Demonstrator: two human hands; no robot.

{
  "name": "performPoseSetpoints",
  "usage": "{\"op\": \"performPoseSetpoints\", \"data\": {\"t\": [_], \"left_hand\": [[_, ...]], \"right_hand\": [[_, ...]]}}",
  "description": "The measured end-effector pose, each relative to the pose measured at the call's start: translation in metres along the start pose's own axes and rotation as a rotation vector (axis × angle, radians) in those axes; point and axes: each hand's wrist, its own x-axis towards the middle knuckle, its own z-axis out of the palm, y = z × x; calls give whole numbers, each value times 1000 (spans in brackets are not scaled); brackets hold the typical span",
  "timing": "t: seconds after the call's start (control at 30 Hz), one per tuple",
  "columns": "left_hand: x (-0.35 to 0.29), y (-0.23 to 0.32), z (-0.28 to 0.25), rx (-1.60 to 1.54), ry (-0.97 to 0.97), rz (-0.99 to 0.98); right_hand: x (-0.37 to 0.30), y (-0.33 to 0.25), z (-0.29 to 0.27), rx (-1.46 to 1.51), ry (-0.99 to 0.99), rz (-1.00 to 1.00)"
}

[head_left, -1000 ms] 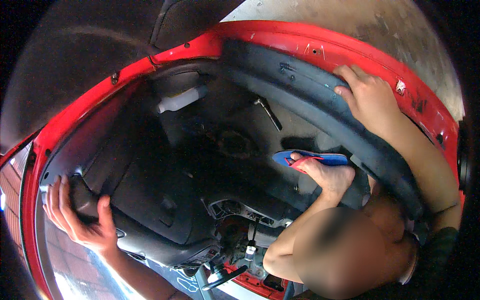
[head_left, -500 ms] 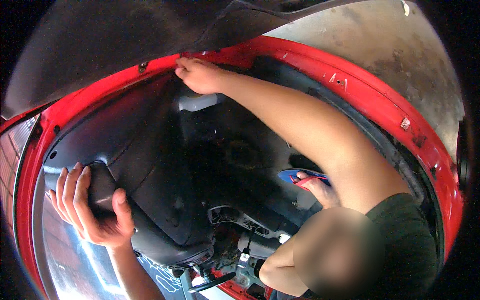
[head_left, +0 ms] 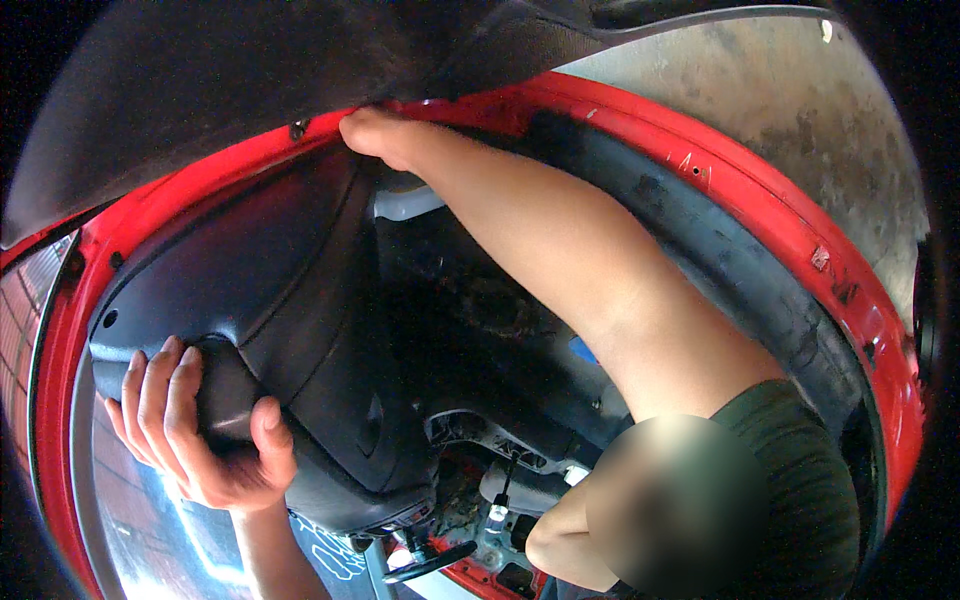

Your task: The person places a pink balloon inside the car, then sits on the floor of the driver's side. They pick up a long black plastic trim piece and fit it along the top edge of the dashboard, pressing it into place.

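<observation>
My left hand is at the raised hump of the black dashboard, beside the windshield. Its fingers are spread and the thumb stands apart; whether the palm touches the hump I cannot tell. Stretched across the car's footwell, my right arm reaches the red door frame. There my right hand is curled at the seam between frame and dashboard end, just under the black door panel. Its fingertips are hidden, as is whatever they grip.
A light grey pad sits below my right wrist. The steering wheel is at the bottom, near the opened centre console with its lever. Stained concrete floor lies outside the red sill.
The view has shifted slightly, so the dashboard and left hand appear a little further right. My right hand has turned, with its fingers less visible. My forearm now covers most of the sandalled foot.
</observation>
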Motion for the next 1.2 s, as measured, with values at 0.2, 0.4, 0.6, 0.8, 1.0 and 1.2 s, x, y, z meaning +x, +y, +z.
{"op": "performPoseSetpoints", "data": {"t": [0.2, 0.4, 0.6, 0.8, 1.0, 1.2], "left_hand": [[-5, -1, -1, 10, -12, -12], [-5, -2, 3, 6, 29, -8], [-9, -5, 3, 30, 20, 16], [-7, -5, 6, 33, 51, 22], [-7, -10, 6, 23, 57, 48], [-9, -8, 4, 40, 27, 31]], "right_hand": [[-23, 61, -24, -660, 62, -311], [-15, 88, -35, -908, 244, -525], [-10, 99, -51, -975, 111, -629], [5, 109, -54, -749, 76, -596], [-11, 99, -51, -776, 25, -604], [-23, 102, -59, -815, 3, -383]]}}
